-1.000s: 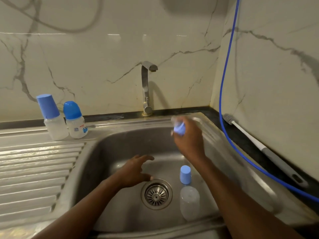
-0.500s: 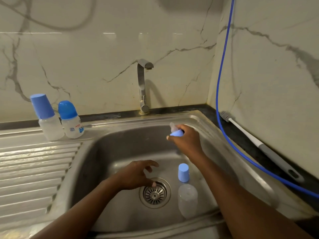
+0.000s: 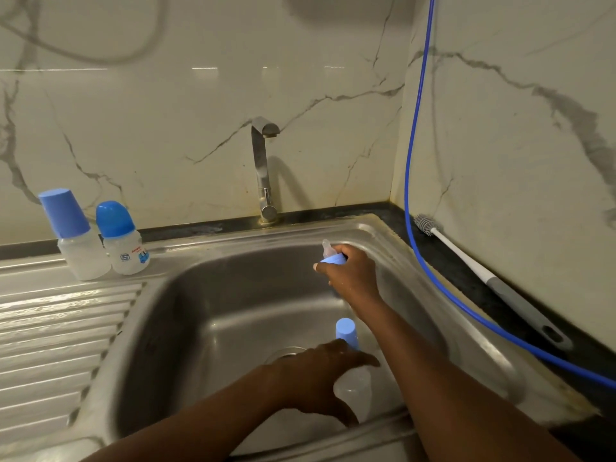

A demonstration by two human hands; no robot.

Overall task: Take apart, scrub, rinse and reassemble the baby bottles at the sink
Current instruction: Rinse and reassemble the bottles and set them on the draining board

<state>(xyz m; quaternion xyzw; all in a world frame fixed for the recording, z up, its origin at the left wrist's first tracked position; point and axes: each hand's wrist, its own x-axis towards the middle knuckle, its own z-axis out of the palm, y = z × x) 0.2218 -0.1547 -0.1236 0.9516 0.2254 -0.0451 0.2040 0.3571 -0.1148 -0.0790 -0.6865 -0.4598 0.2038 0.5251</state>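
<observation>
2 capped bottles [image 3: 100, 241] stand assembled on the sink ledge [image 3: 200, 248], far left, untouched. Left hand [image 3: 320, 378] is low in the basin, fingers spread over the clear bottle body [image 3: 355, 388] lying on its side by the drain; contact cannot be told. The body looks like light, thin plastic, likely wet and slick, so wrap its middle rather than pinch the rim. Blue cap [image 3: 346, 333] stands just behind it. Right hand [image 3: 350, 275] is raised, fingers curled round the blue collar with teat [image 3: 331, 256]. The teat is soft, so holding by the stiff collar looks right. Brush [image 3: 483, 271] lies on the right counter beside a blue hose [image 3: 410, 145].
</observation>
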